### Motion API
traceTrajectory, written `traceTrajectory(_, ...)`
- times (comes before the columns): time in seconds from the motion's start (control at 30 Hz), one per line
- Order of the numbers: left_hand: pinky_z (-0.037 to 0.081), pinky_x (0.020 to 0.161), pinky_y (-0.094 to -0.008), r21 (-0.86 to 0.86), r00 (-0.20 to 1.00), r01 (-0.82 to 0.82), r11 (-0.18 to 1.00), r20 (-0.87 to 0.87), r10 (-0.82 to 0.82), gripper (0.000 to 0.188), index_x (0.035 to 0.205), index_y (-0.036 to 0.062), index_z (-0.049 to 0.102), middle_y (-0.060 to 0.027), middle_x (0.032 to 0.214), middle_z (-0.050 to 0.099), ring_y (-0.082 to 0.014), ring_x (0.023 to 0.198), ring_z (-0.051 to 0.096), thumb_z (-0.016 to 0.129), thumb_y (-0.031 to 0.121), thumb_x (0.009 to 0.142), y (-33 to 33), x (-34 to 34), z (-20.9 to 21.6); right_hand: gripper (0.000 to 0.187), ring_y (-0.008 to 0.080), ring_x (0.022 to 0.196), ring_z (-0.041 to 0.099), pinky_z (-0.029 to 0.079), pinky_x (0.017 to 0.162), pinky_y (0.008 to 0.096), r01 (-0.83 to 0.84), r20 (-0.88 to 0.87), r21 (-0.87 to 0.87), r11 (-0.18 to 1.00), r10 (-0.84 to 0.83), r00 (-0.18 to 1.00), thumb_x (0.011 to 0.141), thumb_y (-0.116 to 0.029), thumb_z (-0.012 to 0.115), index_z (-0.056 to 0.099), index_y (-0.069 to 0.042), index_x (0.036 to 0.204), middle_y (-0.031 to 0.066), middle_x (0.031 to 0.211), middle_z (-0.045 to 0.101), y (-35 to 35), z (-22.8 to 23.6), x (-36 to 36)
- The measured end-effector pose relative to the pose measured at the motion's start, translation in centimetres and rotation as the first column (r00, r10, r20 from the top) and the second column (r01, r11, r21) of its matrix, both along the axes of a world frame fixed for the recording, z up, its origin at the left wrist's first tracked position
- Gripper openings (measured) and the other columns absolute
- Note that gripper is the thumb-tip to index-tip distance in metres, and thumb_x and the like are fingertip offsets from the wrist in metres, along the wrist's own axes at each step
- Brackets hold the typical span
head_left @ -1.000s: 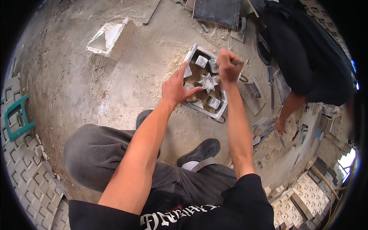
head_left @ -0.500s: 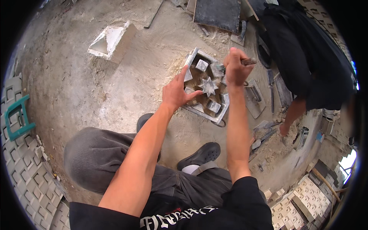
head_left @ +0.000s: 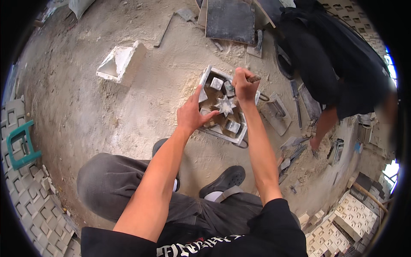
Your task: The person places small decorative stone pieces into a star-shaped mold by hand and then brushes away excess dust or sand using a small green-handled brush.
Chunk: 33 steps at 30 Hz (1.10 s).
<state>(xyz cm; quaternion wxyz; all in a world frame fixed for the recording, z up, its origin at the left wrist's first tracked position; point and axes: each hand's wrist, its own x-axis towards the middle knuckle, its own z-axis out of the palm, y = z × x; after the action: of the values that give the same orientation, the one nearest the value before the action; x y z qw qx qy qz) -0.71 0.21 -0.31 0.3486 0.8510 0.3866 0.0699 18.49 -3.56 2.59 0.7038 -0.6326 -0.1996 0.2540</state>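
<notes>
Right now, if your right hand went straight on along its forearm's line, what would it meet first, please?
The right hand would probably meet the dark board first, though depth is unclear and it might pass above.

The floor [head_left: 141,115] around the left hand [head_left: 191,112] is softly lit; far to its right, 2 patches [head_left: 390,170] are overexposed; outer lines are bowed.

One grey tray [head_left: 222,72], one star block [head_left: 225,105], two dark clogs [head_left: 229,177], one teal stool [head_left: 25,160]
</notes>
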Motion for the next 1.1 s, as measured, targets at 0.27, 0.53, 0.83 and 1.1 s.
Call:
traceTrajectory(0.27,0.054,0.073,-0.0431,0.020,0.999,0.020,1.000,0.037,-0.021,0.109,0.148,0.0146,0.027,-0.0160,0.114,0.062,-0.0342,0.095,0.066,0.076,0.063,0.063,-0.7,1.1,-0.1,0.032,0.0015,0.055,0.039,0.029,0.047,0.0229,0.080,0.283,0.113,0.990,-0.109,0.953,0.088,-0.007,0.058,0.050,-0.004,0.057,-0.0072,0.058,0.046,-1.4,0.1,-0.5)
traceTrajectory(0.53,0.054,0.076,-0.0432,-0.007,1.000,0.027,1.000,0.009,-0.027,0.109,0.146,0.0114,0.028,-0.0176,0.126,0.058,-0.0353,0.100,0.065,0.076,0.064,0.064,0.0,0.5,0.5,0.037,0.0024,0.054,0.033,0.025,0.046,0.0252,-0.047,0.124,0.096,0.994,0.035,0.992,0.088,-0.009,0.059,0.040,-0.003,0.056,-0.0079,0.057,0.039,-1.5,4.5,-0.1)
traceTrajectory(0.83,0.054,0.075,-0.0426,0.016,1.000,0.027,1.000,-0.008,-0.027,0.109,0.146,0.0100,0.028,-0.0208,0.119,0.062,-0.0359,0.096,0.066,0.074,0.066,0.065,-0.2,0.3,0.4,0.039,0.0026,0.051,0.030,0.024,0.044,0.0272,-0.098,0.197,-0.015,0.995,0.099,0.975,0.087,-0.010,0.058,0.040,-0.002,0.054,-0.0078,0.052,0.036,-1.1,6.8,-0.2)
traceTrajectory(1.1,0.054,0.074,-0.0421,0.040,1.000,0.022,0.999,-0.002,-0.022,0.110,0.147,0.0119,0.027,-0.0187,0.116,0.063,-0.0350,0.094,0.066,0.076,0.065,0.064,-0.3,0.0,0.2,0.038,0.0027,0.052,0.033,0.025,0.044,0.0262,-0.072,0.212,-0.022,0.997,0.075,0.974,0.085,-0.009,0.058,0.040,-0.003,0.052,-0.0078,0.053,0.038,0.0,4.0,-0.8)
